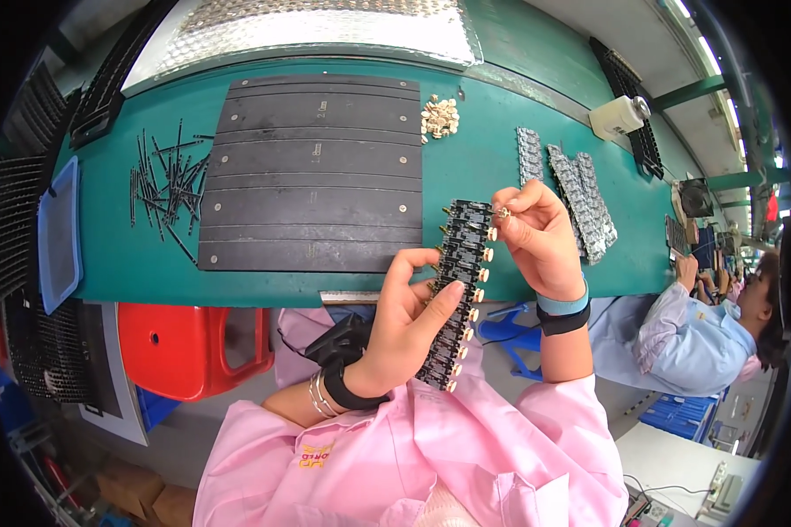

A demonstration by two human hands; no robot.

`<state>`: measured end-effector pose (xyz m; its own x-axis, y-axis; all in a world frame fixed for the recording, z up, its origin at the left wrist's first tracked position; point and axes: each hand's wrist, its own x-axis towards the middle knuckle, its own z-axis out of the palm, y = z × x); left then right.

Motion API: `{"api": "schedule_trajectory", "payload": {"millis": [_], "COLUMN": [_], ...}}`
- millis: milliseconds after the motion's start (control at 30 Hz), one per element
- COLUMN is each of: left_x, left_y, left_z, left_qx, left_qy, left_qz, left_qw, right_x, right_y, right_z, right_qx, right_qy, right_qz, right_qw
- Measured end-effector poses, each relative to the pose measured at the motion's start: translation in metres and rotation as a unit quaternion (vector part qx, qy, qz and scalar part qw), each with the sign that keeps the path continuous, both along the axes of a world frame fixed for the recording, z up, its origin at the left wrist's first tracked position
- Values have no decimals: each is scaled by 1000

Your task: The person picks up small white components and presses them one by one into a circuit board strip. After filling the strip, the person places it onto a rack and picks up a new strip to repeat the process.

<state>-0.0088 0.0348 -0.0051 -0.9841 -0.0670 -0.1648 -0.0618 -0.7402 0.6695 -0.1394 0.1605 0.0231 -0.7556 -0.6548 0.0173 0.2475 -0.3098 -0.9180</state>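
My left hand (404, 325) grips a dark circuit-board strip (462, 290) from its left side, thumb across its face, and holds it tilted above my lap near the table's front edge. Small round cream-gold parts (478, 296) line the strip's right edge. At the strip's upper end, my right hand (540, 239) pinches a small round metal part (503, 212) between thumb and fingertips. Whether this part touches the strip I cannot tell. Short gold pins stick out along the strip's left edge, some of them behind my left fingers.
A black slatted plate (312, 167) covers the table's middle. Beside it lie loose round parts (439, 119) and thin black sticks (169, 184). More board strips (584, 204) and a white bottle (620, 117) are on the right. A red stool (171, 347) stands below; a co-worker (703, 334) sits right.
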Motion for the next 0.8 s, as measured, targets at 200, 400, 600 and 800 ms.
{"api": "schedule_trajectory", "payload": {"millis": [200, 400, 600, 800], "left_x": [1, 2, 0, 0], "left_y": [0, 0, -1, 0], "left_z": [0, 1, -1, -3], "left_qx": [6, 16, -12, -7], "left_qy": [12, 16, 23, 24], "left_qz": [-10, -19, -32, -57], "left_qw": [1000, 1000, 999, 998], "right_x": [2, -2, -13, -14], "right_y": [-3, 2, 11, 18], "right_z": [1, 2, 7, 14], "right_qx": [27, 32, 52, 148], "right_qy": [14, 27, 52, 162], "right_qz": [7, 27, 39, 31], "right_qw": [1000, 999, 997, 975]}}
